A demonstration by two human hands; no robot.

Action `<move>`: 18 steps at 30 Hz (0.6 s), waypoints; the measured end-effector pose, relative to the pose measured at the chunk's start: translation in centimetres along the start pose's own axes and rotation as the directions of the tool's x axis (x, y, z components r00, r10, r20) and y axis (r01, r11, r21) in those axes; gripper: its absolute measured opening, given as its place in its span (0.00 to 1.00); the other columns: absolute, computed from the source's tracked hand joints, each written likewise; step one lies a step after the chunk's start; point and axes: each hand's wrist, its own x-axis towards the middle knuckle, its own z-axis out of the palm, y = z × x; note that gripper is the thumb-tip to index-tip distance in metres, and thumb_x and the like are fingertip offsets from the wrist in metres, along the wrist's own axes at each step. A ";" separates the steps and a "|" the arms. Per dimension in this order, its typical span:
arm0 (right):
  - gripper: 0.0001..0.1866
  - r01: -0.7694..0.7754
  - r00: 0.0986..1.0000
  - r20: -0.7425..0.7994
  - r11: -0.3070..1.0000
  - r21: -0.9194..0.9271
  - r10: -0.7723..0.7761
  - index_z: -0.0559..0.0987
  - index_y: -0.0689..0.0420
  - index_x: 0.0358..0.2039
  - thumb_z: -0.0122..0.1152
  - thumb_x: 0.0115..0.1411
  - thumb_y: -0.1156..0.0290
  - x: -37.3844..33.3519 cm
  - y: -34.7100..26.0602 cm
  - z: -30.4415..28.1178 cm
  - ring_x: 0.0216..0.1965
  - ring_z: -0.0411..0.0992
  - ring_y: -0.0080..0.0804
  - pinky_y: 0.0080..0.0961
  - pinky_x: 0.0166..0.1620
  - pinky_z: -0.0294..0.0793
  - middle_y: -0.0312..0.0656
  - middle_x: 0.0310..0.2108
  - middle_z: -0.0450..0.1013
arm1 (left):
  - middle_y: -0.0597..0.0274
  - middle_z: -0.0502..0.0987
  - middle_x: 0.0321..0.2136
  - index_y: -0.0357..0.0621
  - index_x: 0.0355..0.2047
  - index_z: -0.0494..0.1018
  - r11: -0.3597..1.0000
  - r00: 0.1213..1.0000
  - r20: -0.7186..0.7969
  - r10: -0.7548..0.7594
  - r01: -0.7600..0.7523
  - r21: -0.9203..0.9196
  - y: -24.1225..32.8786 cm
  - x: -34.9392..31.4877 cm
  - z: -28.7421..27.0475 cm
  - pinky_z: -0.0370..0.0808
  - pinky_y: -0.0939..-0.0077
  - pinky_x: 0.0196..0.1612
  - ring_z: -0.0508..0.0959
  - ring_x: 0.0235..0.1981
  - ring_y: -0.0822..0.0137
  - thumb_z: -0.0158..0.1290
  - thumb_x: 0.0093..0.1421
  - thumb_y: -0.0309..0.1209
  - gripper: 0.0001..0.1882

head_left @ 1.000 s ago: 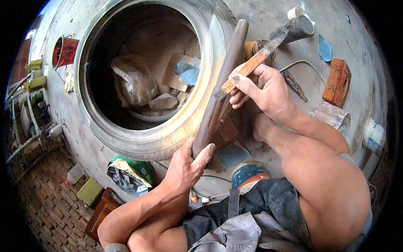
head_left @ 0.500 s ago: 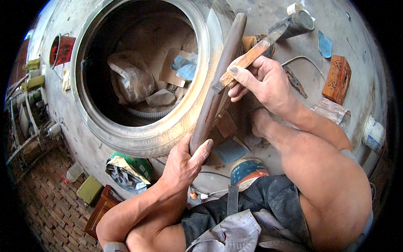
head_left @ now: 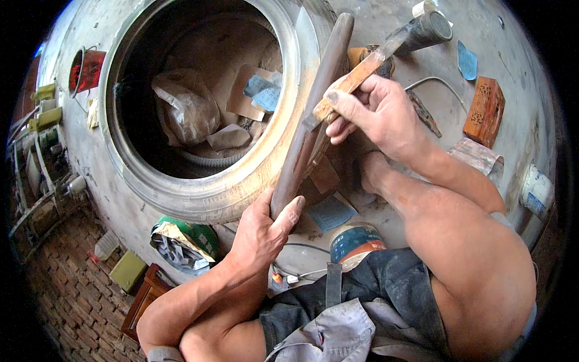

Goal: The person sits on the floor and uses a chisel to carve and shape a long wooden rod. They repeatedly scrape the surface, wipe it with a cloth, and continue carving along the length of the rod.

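My left hand [head_left: 263, 230] is wrapped round the lower end of a long, smooth dark-brown wooden piece [head_left: 316, 90], slanting up and away to the right. It rests along the right side of a dusty tyre [head_left: 238, 192]. Between thumb and fingers, my right hand [head_left: 389, 114] grips a flat stick [head_left: 363, 70], orange-brown along its middle and greyish at both ends. Its near tip meets the face of the long piece about midway; its far end reaches in front of a dark cylindrical cup [head_left: 429, 31]. The underside of the long piece is partly hidden.
Inside the tyre lie a clear plastic bag [head_left: 187, 105] and blue sandpaper [head_left: 263, 96]. A carved wooden block [head_left: 484, 111] and a white tub [head_left: 537, 188] are at right. A blue-orange can [head_left: 356, 242] stands before me, a green container [head_left: 186, 244] left of it.
The long piece and both hands have shifted slightly up and left. The stick's near tip has slid a little along the piece. Both grips stay the same.
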 end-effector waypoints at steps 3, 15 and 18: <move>0.12 -0.010 1.000 0.009 0.999 -0.035 0.010 0.78 0.69 0.40 0.59 0.69 0.69 -0.3 -0.3 0.2 0.32 0.81 0.29 0.24 0.34 0.85 0.46 0.33 0.80 | 0.63 0.76 0.30 0.33 0.54 0.70 0.999 0.999 0.042 -0.023 0.022 0.029 0.8 -0.1 -0.2 0.73 0.74 0.35 0.72 0.30 0.73 0.52 0.70 0.38 0.21; 0.13 -0.018 1.000 0.019 1.000 -0.023 0.018 0.79 0.68 0.40 0.58 0.69 0.69 -0.3 0.0 0.3 0.32 0.81 0.29 0.24 0.35 0.85 0.46 0.32 0.80 | 0.57 0.76 0.27 0.33 0.54 0.71 0.999 0.999 0.029 -0.029 0.030 -0.012 0.8 -0.1 -0.1 0.73 0.71 0.34 0.73 0.27 0.69 0.53 0.69 0.39 0.22; 0.12 0.016 1.000 0.010 1.000 -0.012 -0.015 0.79 0.68 0.40 0.59 0.69 0.69 0.0 -0.1 0.0 0.31 0.81 0.28 0.24 0.35 0.85 0.45 0.32 0.80 | 0.51 0.76 0.26 0.33 0.53 0.71 0.999 0.999 0.025 -0.042 0.041 0.005 0.6 0.0 -0.2 0.74 0.66 0.36 0.74 0.27 0.64 0.55 0.67 0.40 0.23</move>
